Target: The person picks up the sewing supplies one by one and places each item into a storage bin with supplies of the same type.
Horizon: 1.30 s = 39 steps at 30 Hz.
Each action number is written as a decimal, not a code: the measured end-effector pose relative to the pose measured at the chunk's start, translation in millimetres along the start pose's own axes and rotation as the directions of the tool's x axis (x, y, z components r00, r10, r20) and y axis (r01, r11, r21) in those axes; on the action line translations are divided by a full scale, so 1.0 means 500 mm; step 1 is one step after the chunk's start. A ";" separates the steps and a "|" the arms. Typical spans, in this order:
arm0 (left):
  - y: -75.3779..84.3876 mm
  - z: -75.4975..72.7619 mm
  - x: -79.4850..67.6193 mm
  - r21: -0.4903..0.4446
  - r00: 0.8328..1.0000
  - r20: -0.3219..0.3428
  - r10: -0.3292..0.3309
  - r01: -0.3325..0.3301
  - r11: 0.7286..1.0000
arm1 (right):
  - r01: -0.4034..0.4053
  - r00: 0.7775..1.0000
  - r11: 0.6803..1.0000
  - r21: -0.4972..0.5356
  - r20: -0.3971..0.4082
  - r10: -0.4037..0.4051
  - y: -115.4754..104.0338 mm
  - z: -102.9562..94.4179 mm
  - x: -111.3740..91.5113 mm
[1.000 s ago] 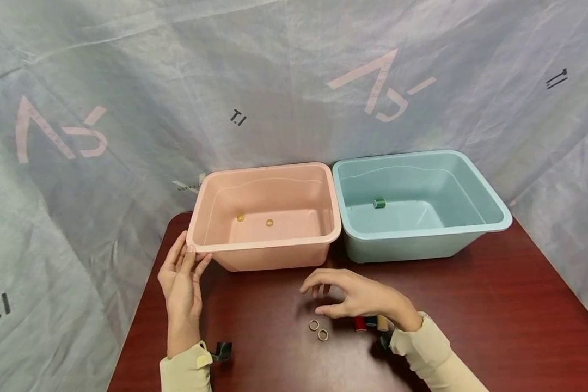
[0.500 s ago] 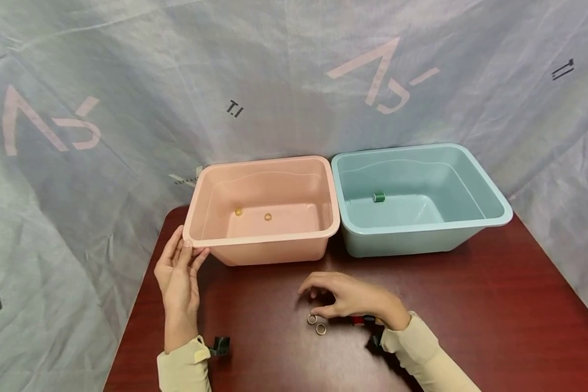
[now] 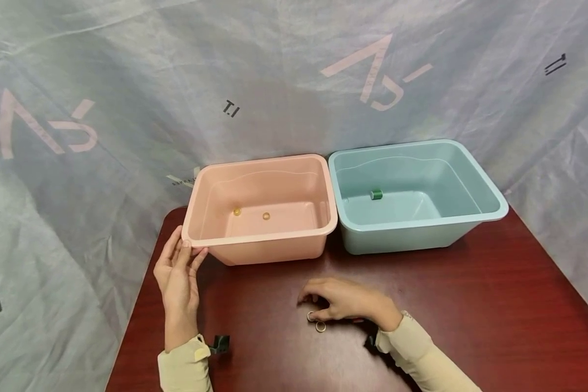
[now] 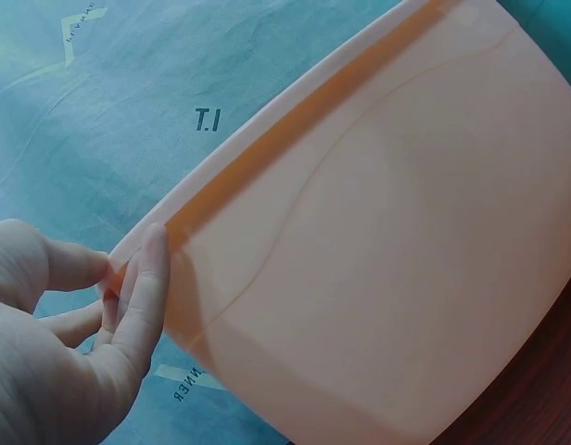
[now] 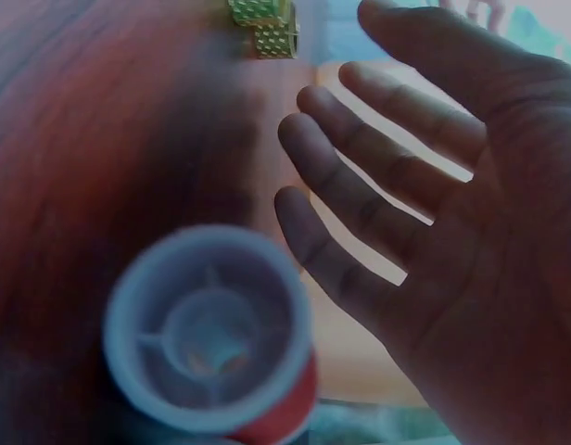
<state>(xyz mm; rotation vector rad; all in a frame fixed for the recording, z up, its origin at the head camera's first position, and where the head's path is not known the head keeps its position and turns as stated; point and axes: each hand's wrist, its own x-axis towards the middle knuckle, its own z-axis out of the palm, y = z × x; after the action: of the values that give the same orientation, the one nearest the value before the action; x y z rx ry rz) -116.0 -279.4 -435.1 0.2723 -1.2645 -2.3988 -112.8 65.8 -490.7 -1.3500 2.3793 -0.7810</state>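
Note:
My left hand [image 3: 178, 283] pinches the front left corner rim of a pink plastic tub [image 3: 259, 240] between thumb and fingers; the left wrist view shows the grip on the rim [image 4: 267, 130] closely. Over the table, my right hand [image 3: 348, 298] hovers with loosely bent fingers, its thumb by two gold rings [image 3: 320, 331]. In the right wrist view nothing lies in the palm [image 5: 489, 269], and the textured rings [image 5: 276, 41] sit beyond the fingertips. A thread spool with red thread [image 5: 290, 408] stands close below that hand. Two more gold rings [image 3: 266, 219] lie inside the pink tub.
Right of the pink tub, nearly touching it, stands a light blue tub [image 3: 426, 222] with a green thread spool [image 3: 376, 194] inside. Grey printed sheeting [image 3: 274, 81] hangs behind and beside the dark red table [image 3: 470, 305]. The right hand mostly hides the other spools.
My right hand has lowered slightly toward the rings, its thumb now overlapping one, and it covers the spools more. The left hand keeps its grip on the pink tub. The head view has shifted slightly.

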 end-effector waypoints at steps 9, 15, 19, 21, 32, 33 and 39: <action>0.001 0.003 0.000 -0.010 1.000 -0.015 -0.010 0.010 1.000 | 0.004 1.000 0.998 -0.062 0.000 -0.004 0.004 0.015 0.004; 0.003 0.007 0.001 -0.009 1.000 -0.017 -0.017 0.017 1.000 | -0.036 0.999 0.992 -0.125 0.021 0.039 0.001 0.022 0.007; 0.004 0.009 0.004 -0.020 1.000 -0.017 -0.015 0.014 1.000 | -0.057 0.998 0.989 -0.138 0.023 0.061 -0.004 0.023 0.008; 0.005 0.009 0.005 -0.028 1.000 -0.021 -0.014 0.014 1.000 | -0.056 0.998 0.988 -0.141 0.021 0.059 -0.005 0.022 0.008; 0.007 0.008 0.001 -0.020 1.000 -0.016 -0.014 0.013 1.000 | -0.051 0.998 0.990 -0.131 0.019 0.054 -0.003 0.024 0.005; 0.006 0.008 0.000 -0.021 1.000 -0.017 -0.015 0.015 1.000 | -0.053 0.998 0.990 -0.128 0.022 0.056 -0.003 0.025 0.005; 0.005 0.010 0.002 -0.026 1.000 -0.014 -0.013 0.012 1.000 | -0.042 0.998 0.989 -0.141 0.029 0.047 -0.002 0.023 0.003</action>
<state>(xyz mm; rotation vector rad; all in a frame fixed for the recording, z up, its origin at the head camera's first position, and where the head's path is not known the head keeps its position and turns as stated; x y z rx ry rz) -118.0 -277.3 -429.9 0.2901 -1.2283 -2.4175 -107.0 60.7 -499.3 -1.3460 2.4702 -0.5842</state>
